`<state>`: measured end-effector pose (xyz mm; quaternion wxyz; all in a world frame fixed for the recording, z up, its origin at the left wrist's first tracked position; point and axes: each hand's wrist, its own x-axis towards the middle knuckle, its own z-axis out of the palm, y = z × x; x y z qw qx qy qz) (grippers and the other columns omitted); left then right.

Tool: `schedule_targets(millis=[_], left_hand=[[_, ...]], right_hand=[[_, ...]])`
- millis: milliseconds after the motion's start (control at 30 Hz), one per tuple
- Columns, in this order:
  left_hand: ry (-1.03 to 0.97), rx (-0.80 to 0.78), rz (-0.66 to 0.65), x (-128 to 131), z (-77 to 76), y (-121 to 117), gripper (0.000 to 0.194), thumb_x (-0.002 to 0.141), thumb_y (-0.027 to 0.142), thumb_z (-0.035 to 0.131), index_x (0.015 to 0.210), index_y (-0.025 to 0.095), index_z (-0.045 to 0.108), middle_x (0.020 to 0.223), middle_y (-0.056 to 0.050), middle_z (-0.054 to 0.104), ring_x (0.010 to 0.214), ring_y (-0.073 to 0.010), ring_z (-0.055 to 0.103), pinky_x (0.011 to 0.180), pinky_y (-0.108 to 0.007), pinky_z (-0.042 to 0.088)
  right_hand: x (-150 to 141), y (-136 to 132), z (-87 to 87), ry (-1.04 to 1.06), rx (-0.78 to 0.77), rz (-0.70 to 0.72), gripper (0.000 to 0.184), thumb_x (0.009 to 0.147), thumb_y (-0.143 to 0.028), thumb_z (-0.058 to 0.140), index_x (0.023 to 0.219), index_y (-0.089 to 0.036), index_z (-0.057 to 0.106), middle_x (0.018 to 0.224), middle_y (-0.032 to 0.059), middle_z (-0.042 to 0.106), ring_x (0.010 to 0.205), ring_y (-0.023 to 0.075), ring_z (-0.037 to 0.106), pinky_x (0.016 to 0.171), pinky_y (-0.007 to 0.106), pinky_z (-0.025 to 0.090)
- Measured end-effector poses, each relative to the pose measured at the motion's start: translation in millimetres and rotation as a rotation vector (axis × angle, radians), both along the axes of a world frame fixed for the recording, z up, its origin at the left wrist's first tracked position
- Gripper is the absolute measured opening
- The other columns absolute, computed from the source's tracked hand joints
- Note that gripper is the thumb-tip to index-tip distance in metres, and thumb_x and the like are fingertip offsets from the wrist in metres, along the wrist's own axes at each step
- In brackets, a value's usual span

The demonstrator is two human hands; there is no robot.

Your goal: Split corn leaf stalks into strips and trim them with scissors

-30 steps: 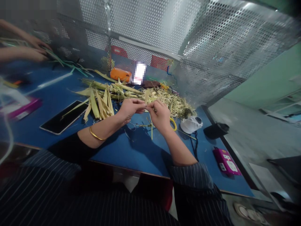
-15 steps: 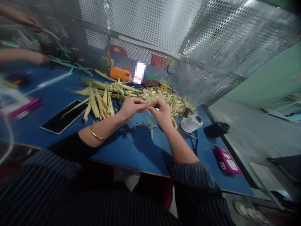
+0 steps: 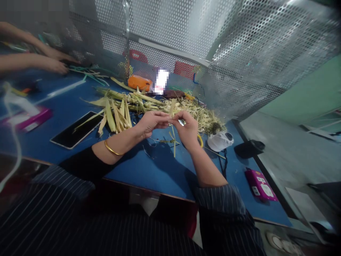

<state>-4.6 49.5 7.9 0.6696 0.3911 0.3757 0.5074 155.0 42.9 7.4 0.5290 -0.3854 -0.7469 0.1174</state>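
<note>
A pale piece of corn husk (image 3: 172, 105) stands up between my fingertips above the blue table. My left hand (image 3: 152, 124) pinches its lower end from the left. From the right, my right hand (image 3: 187, 131) pinches at the same spot, its thumb and forefinger meeting the left fingertips. Just beyond my hands lies a heap of shredded husk (image 3: 206, 115). Broader dried husks (image 3: 113, 115) are piled to the left. Below my hands, thin green strips (image 3: 174, 144) lie on the tabletop.
A black tablet (image 3: 77, 129) lies left of the husks. An orange packet (image 3: 140, 83) and lit phone (image 3: 161, 81) stand at the back by a perforated metal screen (image 3: 173, 21). Rightward are a white-wrapped roll (image 3: 220, 141), black cylinder (image 3: 249, 148) and magenta box (image 3: 261, 185). A co-worker's hands (image 3: 54, 64) reach in at left.
The husk piece now shows more clearly, pointing up from my fingertips. My left fingers are straighter. The view has shifted slightly, and the co-worker's hands have moved closer together over the green strands.
</note>
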Motion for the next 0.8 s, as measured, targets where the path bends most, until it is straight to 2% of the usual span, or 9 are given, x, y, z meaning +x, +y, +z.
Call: schedule_targets(millis=[167,267,367,600,800], left_hand=[[0.034,-0.020,-0.074,-4.1,0.8,3.2,0.013,0.068,0.014,0.079,0.077,0.012,0.070,0.068,-0.005,0.070,0.060,-0.0113,0.065,0.066,-0.027,0.053],[0.037,-0.054,-0.081,-4.3,1.1,3.8,0.012,0.068,0.012,0.078,0.077,0.012,0.070,0.065,-0.004,0.069,0.058,-0.0108,0.064,0.064,-0.025,0.053],[0.042,-0.031,-0.033,-2.5,2.2,2.3,0.011,0.070,0.012,0.076,0.078,0.011,0.070,0.064,-0.003,0.068,0.054,-0.0095,0.062,0.062,-0.024,0.052],[0.001,-0.098,0.004,0.1,2.3,0.0,0.006,0.072,0.010,0.071,0.076,0.014,0.068,0.062,0.001,0.065,0.055,-0.0079,0.060,0.061,-0.021,0.051],[0.014,-0.138,0.006,-1.0,4.9,-1.4,0.007,0.072,0.014,0.072,0.071,0.016,0.066,0.060,0.001,0.064,0.056,-0.0086,0.059,0.059,-0.020,0.049]], right_hand=[[3.0,3.5,-2.1,0.006,-0.089,0.024,0.012,0.077,-0.019,0.067,0.071,-0.021,0.057,0.068,-0.0039,0.058,0.066,0.0121,0.053,0.066,0.028,0.042],[4.3,4.0,-1.5,-0.046,-0.056,-0.012,0.012,0.078,-0.020,0.068,0.071,-0.021,0.058,0.069,-0.0032,0.060,0.068,0.0133,0.055,0.069,0.030,0.043],[3.2,2.4,-0.6,-0.100,0.038,-0.060,0.013,0.081,-0.021,0.066,0.071,-0.022,0.058,0.070,-0.0031,0.062,0.069,0.0140,0.056,0.072,0.031,0.043],[4.2,3.4,-6.0,-0.376,0.451,-0.137,0.009,0.089,-0.025,0.061,0.084,-0.025,0.068,0.082,0.0009,0.070,0.081,0.0164,0.062,0.085,0.035,0.041],[7.9,6.5,-9.2,-0.459,0.524,-0.137,0.009,0.092,-0.025,0.058,0.090,-0.025,0.067,0.084,0.0017,0.071,0.081,0.0159,0.061,0.085,0.035,0.041]])
